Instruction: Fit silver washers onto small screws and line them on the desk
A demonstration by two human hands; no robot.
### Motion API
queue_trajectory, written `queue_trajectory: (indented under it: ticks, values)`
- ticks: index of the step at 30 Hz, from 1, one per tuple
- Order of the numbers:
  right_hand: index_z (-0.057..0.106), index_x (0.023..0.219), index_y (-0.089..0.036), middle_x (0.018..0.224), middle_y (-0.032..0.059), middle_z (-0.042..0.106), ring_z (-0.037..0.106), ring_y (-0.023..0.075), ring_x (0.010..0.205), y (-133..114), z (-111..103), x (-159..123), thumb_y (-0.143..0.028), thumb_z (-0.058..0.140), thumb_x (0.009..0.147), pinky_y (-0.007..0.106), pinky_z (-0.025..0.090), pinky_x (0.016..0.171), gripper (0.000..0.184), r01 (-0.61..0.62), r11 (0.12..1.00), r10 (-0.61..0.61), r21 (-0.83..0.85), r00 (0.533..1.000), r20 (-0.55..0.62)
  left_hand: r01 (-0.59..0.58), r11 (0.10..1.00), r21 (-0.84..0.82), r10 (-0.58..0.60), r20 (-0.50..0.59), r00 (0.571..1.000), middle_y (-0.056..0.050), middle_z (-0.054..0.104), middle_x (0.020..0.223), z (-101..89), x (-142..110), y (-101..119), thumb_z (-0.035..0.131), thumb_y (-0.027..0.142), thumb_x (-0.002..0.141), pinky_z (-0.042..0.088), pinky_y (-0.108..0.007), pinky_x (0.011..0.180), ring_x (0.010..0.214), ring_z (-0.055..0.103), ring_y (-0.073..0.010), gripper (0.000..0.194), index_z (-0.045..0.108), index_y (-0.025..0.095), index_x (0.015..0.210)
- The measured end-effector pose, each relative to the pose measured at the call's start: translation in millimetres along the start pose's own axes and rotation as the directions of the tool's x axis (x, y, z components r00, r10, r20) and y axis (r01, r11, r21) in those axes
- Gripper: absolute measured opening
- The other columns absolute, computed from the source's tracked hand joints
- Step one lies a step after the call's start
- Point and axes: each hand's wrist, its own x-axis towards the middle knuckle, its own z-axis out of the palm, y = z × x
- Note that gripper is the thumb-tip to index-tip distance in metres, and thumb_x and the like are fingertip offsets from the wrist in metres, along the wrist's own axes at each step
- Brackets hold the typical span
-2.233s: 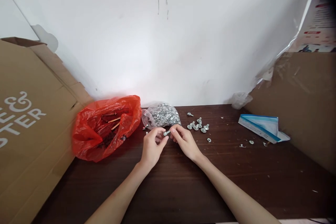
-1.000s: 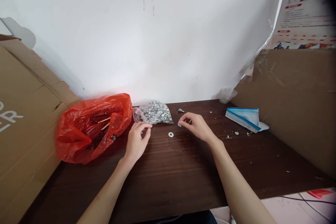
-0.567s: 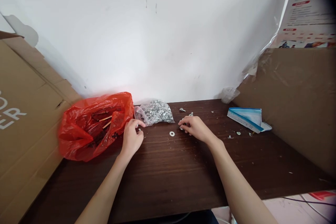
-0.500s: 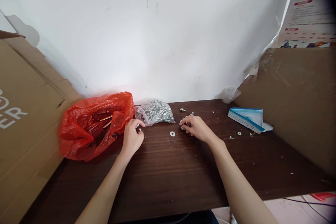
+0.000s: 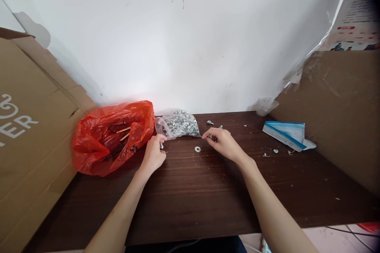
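My left hand (image 5: 154,152) is closed in a pinch on a small silver screw (image 5: 162,145), partly covered by its fingers. It is between the red plastic bag (image 5: 89,150) and a clear bag of small metal fasteners (image 5: 182,123). To the right, my right hand (image 5: 223,144) has thumb and forefinger curled together beside that clear bag's corner; what is at the fingertips is too small to make out. Bits of metal show behind this hand, among them a screw end (image 5: 220,127). A flat washer (image 5: 197,149) lies on the table between the hands.
Long dark and copper-coloured pieces lie inside the red bag. A loose screw (image 5: 209,122) rests near the wall. On the right are a blue-and-white packet (image 5: 283,134), a clear plastic cup (image 5: 266,106) and small scraps. Cardboard (image 5: 32,146) walls flank the dark wooden table (image 5: 190,197).
The view has shifted slightly, so things appear a little to the right. My left fingers have drawn together around the screw. My right fingertips have come up towards the clear bag's corner.
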Motion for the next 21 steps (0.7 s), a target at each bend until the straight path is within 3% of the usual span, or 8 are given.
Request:
queue_trajectory:
  ticks: [4,8,14,18,21]
  values:
    - [0.069,0.086,-0.021,0.084,0.0041,0.065,0.058,0.0161,0.068,-8.8,7.7,-0.1,-0.023,0.056,0.082,0.027,0.043,0.063,0.013,0.036,0.999,-0.035,-0.007,0.994,0.104,-0.048,0.998,-0.038,0.049,0.022,0.999,-0.001,0.062,0.075,2.1,0.6,-2.7,0.044,-0.006,0.058,0.049,-0.026,0.066,0.063,0.057,-0.0122,0.045,0.058,0.018,0.094]
    - [0.070,0.088,-0.022,0.082,0.0038,0.064,0.058,0.0171,0.070,-12.5,13.3,-1.7,-0.027,0.063,0.080,0.028,0.042,0.064,0.012,0.045,0.998,-0.037,-0.051,0.988,0.147,-0.085,0.996,-0.021,0.086,0.008,0.996,-0.002,0.065,0.073,1.7,1.3,-2.0,0.048,-0.001,0.062,0.050,-0.026,0.064,0.061,0.059,-0.0127,0.032,0.064,0.018,0.082]
    - [0.070,0.089,-0.023,0.088,0.0042,0.062,0.059,0.0166,0.071,-10.6,19.5,-2.7,-0.022,0.061,0.080,0.028,0.043,0.065,0.012,0.032,0.997,-0.018,-0.077,0.983,0.182,-0.043,0.999,-0.023,0.043,0.013,0.999,-0.003,0.068,0.070,-1.5,1.2,4.7,0.055,0.003,0.066,0.051,-0.029,0.064,0.060,0.061,-0.0149,0.022,0.070,0.018,0.071]
    - [0.067,0.085,-0.021,0.086,0.0033,0.059,0.057,0.0157,0.071,-7.8,22.5,-2.2,-0.020,0.061,0.080,0.027,0.043,0.065,0.008,0.011,0.998,0.002,-0.064,0.979,0.205,-0.050,0.979,-0.199,0.047,-0.019,0.999,-0.004,0.069,0.081,-1.0,0.9,10.1,0.056,0.010,0.071,0.054,-0.031,0.073,0.071,0.064,-0.0154,0.018,0.071,0.019,0.078]
    - [0.062,0.083,-0.020,0.084,0.0026,0.056,0.056,0.0151,0.071,-4.9,24.4,-2.2,-0.020,0.060,0.080,0.027,0.042,0.065,0.004,-0.010,0.999,0.019,-0.044,0.977,0.212,-0.017,0.911,-0.412,0.017,-0.005,1.000,-0.005,0.067,0.090,1.4,0.8,14.8,0.056,0.015,0.074,0.055,-0.031,0.079,0.082,0.065,-0.0159,0.018,0.070,0.018,0.085]
